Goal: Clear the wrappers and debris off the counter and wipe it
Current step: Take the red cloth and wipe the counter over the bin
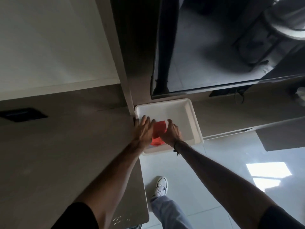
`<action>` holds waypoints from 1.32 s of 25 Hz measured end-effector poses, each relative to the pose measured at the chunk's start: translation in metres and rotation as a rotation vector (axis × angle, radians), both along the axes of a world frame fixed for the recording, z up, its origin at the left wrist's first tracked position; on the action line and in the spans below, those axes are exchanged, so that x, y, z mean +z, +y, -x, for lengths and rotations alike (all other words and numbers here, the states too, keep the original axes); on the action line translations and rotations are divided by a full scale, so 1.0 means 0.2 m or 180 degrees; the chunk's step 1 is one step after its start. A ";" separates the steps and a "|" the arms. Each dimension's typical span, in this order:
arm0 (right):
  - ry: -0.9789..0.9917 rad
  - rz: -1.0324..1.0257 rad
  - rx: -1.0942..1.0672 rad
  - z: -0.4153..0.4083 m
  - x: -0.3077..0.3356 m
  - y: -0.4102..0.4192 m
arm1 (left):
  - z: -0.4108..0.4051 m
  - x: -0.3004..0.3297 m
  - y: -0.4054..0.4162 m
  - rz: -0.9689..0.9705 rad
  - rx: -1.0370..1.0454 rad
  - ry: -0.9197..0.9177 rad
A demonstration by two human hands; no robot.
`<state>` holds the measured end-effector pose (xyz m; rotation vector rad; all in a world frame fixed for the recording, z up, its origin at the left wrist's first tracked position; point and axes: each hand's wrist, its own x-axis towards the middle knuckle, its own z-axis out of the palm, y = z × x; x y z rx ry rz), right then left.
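Observation:
A crumpled red wrapper (159,129) sits between my two hands over a white rectangular bin (196,123), which stands at the right end of the grey-brown counter (66,154). My left hand (143,129) presses against the wrapper's left side with its fingers stretched out over the bin's near-left corner. My right hand (171,133) curls around the wrapper's right side. The lower part of the wrapper hangs inside the bin. Apart from the wrapper, the visible bin floor looks bare.
A dark recessed plate (23,114) is set in the counter at the left. Pale specks (121,219) lie near the counter's front corner. A glossy black panel (214,47) hangs above the bin. My white sneaker (160,187) stands on the shiny tiled floor.

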<state>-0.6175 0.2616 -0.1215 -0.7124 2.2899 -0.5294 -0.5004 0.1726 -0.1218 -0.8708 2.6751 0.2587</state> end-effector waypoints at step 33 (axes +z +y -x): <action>0.1070 0.1013 -0.0291 -1.51 0.11 1.09 | -1.75 0.15 1.00 -0.0565 0.1032 0.2454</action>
